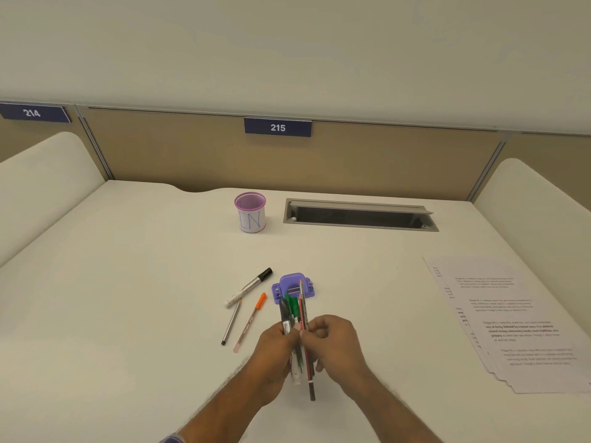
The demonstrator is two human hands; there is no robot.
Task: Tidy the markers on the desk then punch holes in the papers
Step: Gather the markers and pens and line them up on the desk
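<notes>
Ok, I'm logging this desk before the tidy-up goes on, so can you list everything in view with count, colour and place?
pen cup: one, pink mesh with a white label, back centre of the desk.
cable tray: one, grey, open, right of the cup.
hole punch: one, purple, mid desk.
marker: one, silver-white with black cap, left of the punch.
orange-capped pen: one, lying by the marker.
thin pen: one, grey, left of the orange one.
papers: a white printed stack, right side.
bundle of markers and pencils: black, green, red, held in both hands.
number plates: two, blue, on the partition.
left hand: grips the bundle.
right hand: pinches the bundle.
</notes>
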